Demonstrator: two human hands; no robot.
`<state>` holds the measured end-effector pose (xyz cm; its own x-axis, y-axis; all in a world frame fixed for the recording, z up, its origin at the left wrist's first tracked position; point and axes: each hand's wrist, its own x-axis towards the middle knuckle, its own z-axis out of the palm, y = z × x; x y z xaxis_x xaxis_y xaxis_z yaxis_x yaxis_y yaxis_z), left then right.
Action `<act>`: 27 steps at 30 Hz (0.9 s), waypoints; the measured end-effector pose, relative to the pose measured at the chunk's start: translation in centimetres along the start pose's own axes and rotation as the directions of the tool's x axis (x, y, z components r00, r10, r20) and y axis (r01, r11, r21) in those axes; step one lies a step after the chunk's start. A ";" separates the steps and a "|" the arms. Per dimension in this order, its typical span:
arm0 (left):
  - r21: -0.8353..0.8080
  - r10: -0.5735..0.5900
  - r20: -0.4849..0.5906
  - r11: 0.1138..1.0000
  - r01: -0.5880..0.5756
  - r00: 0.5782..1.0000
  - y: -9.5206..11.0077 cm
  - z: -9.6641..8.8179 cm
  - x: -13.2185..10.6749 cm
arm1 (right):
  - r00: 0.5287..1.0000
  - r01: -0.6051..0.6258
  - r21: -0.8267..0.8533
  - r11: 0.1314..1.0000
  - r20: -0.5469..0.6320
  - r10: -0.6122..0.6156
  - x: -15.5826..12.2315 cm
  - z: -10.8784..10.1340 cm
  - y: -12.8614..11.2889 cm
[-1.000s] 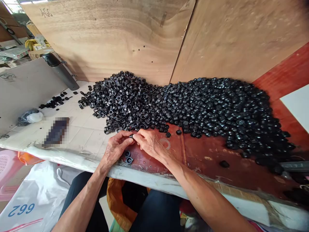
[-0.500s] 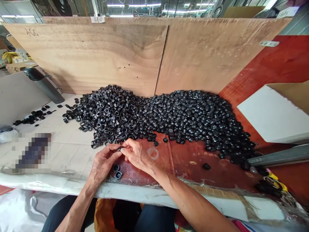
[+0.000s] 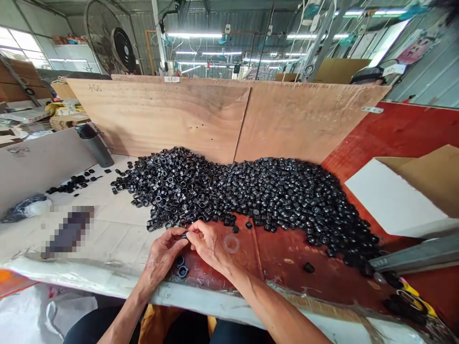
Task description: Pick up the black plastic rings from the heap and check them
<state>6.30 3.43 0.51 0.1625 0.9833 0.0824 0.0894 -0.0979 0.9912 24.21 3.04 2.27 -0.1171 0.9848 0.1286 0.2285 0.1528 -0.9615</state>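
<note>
My left hand point(image 3: 165, 249) and my right hand point(image 3: 205, 244) meet over the front of the bench, fingertips pinched from both sides on a small black plastic cap point(image 3: 184, 235). Fingers cover most of it. Just below them, two dark ring-shaped caps point(image 3: 182, 271) lie on the red surface. Behind my hands spreads a big heap: open black rings point(image 3: 172, 177) make up its left side, and rounded black caps point(image 3: 287, 191) its right side. A few single caps point(image 3: 235, 229) lie at the heap's front edge.
A plywood board point(image 3: 172, 119) stands behind the heap. At the left are a dark bottle point(image 3: 95, 148) and small black scraps point(image 3: 73, 184). To the right sit an open carton point(image 3: 394, 196), a grey metal bar point(image 3: 412, 255) and yellow-handled scissors point(image 3: 412, 294). One black piece point(image 3: 309, 267) lies right of my hands.
The view has tilted upward, so more of the room shows and the bench appears lower. Both hands keep their pinch on the small black cap.
</note>
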 end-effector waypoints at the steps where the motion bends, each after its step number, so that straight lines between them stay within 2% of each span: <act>1: 0.034 0.017 0.007 0.999 -0.017 1.000 0.0 -0.2 -0.1 | 1.000 0.000 -0.017 1.000 0.007 0.000 0.0 0.2 0.0; 3: 0.178 0.103 0.038 0.978 -0.108 0.994 0.0 -0.6 -0.4 | 0.994 -0.102 -0.005 0.995 0.037 0.102 0.1 0.8 0.2; 6: 0.365 0.197 0.144 0.900 -0.237 0.970 0.1 -1.5 -1.2 | 0.955 -0.276 0.019 0.961 0.120 0.272 -0.1 1.7 0.3; 8: 0.425 0.210 0.210 0.860 -0.282 0.955 0.1 -2.0 -1.9 | 0.945 -0.292 -0.011 0.956 0.150 0.290 -0.9 1.6 0.3; 10: 0.461 0.209 0.271 0.829 -0.317 0.940 0.2 -2.5 -2.5 | 0.973 -0.208 -0.129 0.970 0.072 0.218 -2.1 0.5 0.4; 11: 0.465 0.201 0.305 0.822 -0.330 0.931 0.4 -2.6 -2.7 | 0.995 -0.104 -0.285 0.953 -0.033 0.099 -2.8 -0.5 0.5; 12: 0.459 0.179 0.341 0.825 -0.329 0.923 0.6 -2.6 -2.8 | 0.990 -0.031 -0.445 0.895 -0.134 -0.033 -3.5 -1.7 0.8; 13: 0.452 0.142 0.366 0.837 -0.309 0.920 0.9 -2.6 -2.9 | 0.973 -0.011 -0.557 0.831 -0.199 -0.120 -4.1 -3.1 1.2; 15: 0.462 0.049 0.347 0.860 -0.216 0.937 1.3 -2.2 -2.5 | 0.935 -0.096 -0.697 0.711 -0.308 -0.176 -4.9 -5.8 2.3; 16: 0.487 0.021 0.294 0.857 -0.168 0.956 1.4 -1.8 -2.2 | 0.928 -0.138 -0.732 0.667 -0.331 -0.171 -5.0 -6.9 3.0; 18: 0.535 0.055 0.194 0.831 -0.153 0.980 1.4 -0.5 -1.0 | 0.940 -0.146 -0.768 0.623 -0.305 -0.155 -4.7 -8.2 4.3; 20: 0.556 0.133 0.222 0.797 -0.237 0.966 1.2 1.3 0.5 | 0.951 -0.116 -0.777 0.619 -0.267 -0.157 -4.1 -8.4 5.5; 22: 0.572 0.208 0.244 0.758 -0.314 0.947 0.7 3.2 2.0 | 0.957 -0.077 -0.774 0.628 -0.235 -0.172 -3.5 -7.6 6.2; 24: 0.601 0.232 0.238 0.728 -0.331 0.943 0.1 4.5 3.0 | 0.957 -0.036 -0.758 0.651 -0.213 -0.195 -3.1 -6.4 6.3; 27: 0.654 0.245 0.168 0.697 -0.294 0.955 -0.8 4.5 3.2 | 0.954 -0.001 -0.734 0.679 -0.203 -0.219 -2.8 -4.8 5.6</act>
<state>11.18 5.98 -0.46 0.3423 0.8889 0.3044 0.6569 -0.4580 0.5989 30.44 1.49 -2.28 0.0349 0.9234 0.3823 0.8648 0.1639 -0.4747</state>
